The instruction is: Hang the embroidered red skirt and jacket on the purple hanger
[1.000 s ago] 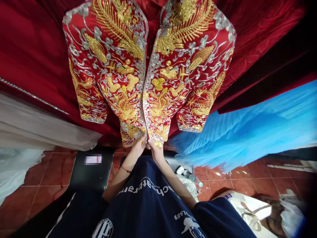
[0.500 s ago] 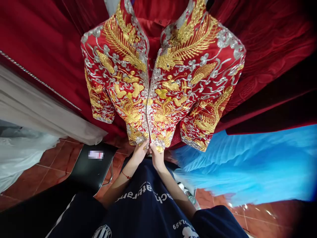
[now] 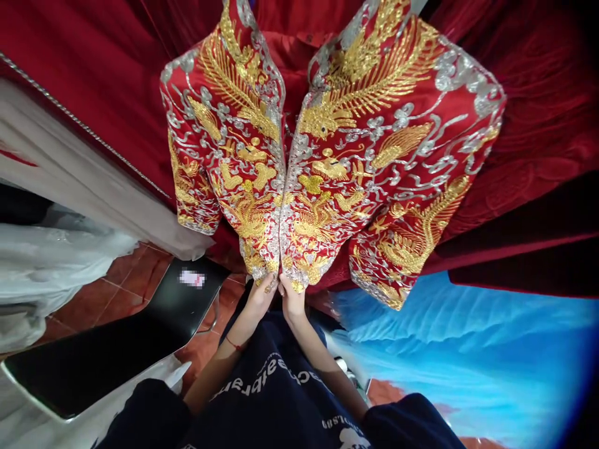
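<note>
Since a second ago my view has swung right; the red jacket embroidered in gold and silver (image 3: 322, 181) hangs above my hands, left hand (image 3: 260, 296) and right hand (image 3: 291, 299) each pinching its bottom hem at the front opening.

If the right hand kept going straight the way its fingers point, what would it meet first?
The right hand already touches the embroidered jacket at its bottom hem; going on, it would press into that right front panel, though depth is unclear.
</note>
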`<state>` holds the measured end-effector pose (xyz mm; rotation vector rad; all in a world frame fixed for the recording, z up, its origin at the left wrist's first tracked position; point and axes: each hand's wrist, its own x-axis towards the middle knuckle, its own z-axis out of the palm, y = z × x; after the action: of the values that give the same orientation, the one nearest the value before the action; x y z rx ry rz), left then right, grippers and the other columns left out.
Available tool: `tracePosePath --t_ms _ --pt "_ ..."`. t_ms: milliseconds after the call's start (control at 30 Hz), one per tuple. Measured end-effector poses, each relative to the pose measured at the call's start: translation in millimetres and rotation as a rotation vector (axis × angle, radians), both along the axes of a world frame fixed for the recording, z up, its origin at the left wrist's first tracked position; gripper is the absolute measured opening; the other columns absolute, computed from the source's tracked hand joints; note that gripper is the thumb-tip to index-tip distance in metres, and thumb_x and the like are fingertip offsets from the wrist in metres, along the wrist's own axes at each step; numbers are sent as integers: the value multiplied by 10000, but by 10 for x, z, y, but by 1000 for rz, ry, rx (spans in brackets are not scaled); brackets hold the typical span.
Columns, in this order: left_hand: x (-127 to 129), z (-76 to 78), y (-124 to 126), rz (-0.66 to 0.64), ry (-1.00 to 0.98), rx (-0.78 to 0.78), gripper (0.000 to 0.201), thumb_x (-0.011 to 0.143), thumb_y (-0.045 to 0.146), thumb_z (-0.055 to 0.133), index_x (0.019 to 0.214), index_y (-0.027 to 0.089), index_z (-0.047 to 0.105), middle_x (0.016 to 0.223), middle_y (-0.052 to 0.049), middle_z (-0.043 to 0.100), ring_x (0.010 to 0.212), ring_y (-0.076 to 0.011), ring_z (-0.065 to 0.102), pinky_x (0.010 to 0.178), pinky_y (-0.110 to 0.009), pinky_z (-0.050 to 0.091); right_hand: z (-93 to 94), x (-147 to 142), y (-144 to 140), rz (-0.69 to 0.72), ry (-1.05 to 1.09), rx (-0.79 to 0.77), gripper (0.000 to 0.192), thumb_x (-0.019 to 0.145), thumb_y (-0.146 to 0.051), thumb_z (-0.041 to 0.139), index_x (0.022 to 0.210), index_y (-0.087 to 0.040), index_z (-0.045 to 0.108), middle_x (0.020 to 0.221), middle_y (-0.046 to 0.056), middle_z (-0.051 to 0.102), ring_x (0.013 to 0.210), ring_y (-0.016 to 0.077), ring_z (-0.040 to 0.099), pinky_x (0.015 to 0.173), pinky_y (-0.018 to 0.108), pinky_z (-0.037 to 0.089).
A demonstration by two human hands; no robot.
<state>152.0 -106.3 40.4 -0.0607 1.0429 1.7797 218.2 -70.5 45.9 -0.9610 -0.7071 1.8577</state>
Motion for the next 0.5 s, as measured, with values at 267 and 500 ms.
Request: tracePosePath --t_ms 267,500 --pt "-134 92 -37 -39 -71 0 167 795 328 746 879 202 676 903 -31 714 952 -190 676 1026 -380 511 1 14 -76 92 33 24 448 651 -513 813 613 -219 477 534 -57 435 507 100 402 523 288 372" --pt "-51 229 13 -172 -49 -31 305 795 422 730 1016 214 705 1155 -75 716 1149 -270 634 1055 -427 503 -71 117 -129 67 -98 82 451 679 -518 804 590 -224 475 500 -59 427 488 102 394 501 291 381"
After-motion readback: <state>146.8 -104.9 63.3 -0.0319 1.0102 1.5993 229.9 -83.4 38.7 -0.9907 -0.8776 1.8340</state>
